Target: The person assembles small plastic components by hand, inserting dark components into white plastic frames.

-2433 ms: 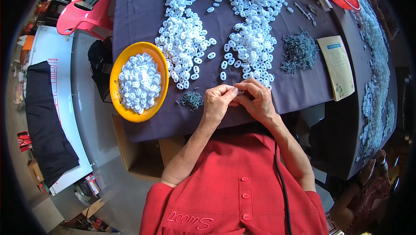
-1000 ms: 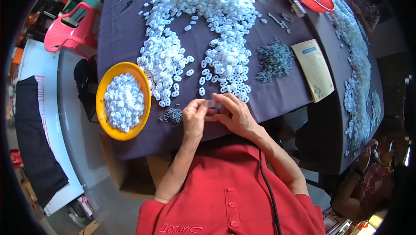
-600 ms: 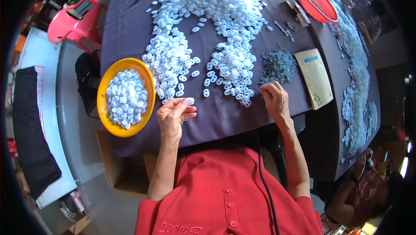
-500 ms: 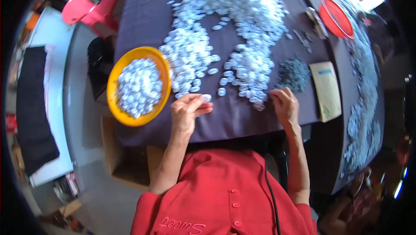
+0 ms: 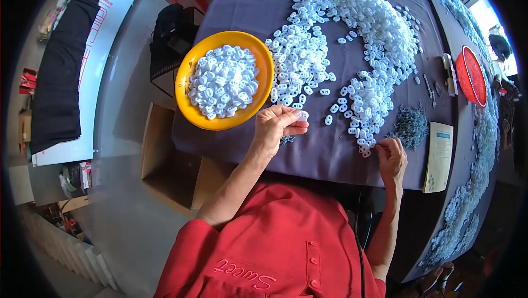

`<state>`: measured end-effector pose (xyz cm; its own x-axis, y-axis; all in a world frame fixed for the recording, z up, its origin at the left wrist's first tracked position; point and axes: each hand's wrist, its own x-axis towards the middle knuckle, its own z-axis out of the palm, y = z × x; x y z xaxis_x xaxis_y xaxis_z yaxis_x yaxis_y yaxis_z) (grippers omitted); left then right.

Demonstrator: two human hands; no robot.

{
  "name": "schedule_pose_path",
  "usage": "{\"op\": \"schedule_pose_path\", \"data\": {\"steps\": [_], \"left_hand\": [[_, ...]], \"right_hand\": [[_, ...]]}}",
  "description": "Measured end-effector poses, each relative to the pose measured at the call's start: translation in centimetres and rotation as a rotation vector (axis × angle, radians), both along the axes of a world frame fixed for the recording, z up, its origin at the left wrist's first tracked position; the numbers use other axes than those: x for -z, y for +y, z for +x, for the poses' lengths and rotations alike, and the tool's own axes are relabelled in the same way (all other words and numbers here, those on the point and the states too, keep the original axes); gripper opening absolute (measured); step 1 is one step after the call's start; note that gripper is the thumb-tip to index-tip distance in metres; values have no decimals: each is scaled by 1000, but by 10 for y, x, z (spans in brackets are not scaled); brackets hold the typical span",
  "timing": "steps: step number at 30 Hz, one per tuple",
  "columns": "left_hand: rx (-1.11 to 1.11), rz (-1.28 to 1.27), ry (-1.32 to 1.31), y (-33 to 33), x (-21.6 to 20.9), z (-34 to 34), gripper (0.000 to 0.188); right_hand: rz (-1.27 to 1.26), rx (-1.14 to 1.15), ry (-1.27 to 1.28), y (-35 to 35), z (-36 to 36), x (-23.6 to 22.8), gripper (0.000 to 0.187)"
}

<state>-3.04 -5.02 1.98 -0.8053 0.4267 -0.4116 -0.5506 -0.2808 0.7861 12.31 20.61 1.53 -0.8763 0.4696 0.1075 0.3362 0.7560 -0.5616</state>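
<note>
My left hand [image 5: 274, 127] pinches a white oval plastic piece with two holes [image 5: 304, 115] between thumb and forefinger, just above the table's near part. Farther right, my right hand [image 5: 391, 160] has its fingertips pressed together beside the near end of a curved heap of similar white pieces [image 5: 379, 28]. Whatever those fingertips hold, if anything, is too small to make out. Left of my left hand stands a yellow bowl [image 5: 264, 108] filled with white pieces [image 5: 223, 81]. A pile of small dark grey-green bits [image 5: 410, 126] lies just beyond my right hand.
A pale booklet [image 5: 439, 158] lies to the right on the dark tablecloth [image 5: 324, 163]. Past it are metal tools [image 5: 430, 89], a red basket [image 5: 471, 76] and a second table with more pieces [image 5: 467, 199]. An open cardboard box [image 5: 170, 160] stands below the left edge.
The head view has turned left, so the table and heap appear farther right and the bowl larger. Both hands keep nearly the same pose, the left one still pinching a white piece.
</note>
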Motion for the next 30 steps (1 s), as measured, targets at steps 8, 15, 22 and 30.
{"op": "schedule_pose_path", "data": {"steps": [8, 15, 22, 30], "left_hand": [[-152, -283, 259, -31, -16, -23, 13], [-276, -898, 560, -80, -13, -73, 19], [-364, -1084, 835, -62, -18, -61, 30], [157, -631, 1250, 66, 5, 9, 6]], "right_hand": [[-33, 71, 74, 1, 7, 8, 6], [-77, 120, 135, 0, 10, 13, 5], [-129, 120, 245, 1, 14, 16, 2], [-62, 163, 282, 0, 15, 27, 12]]}}
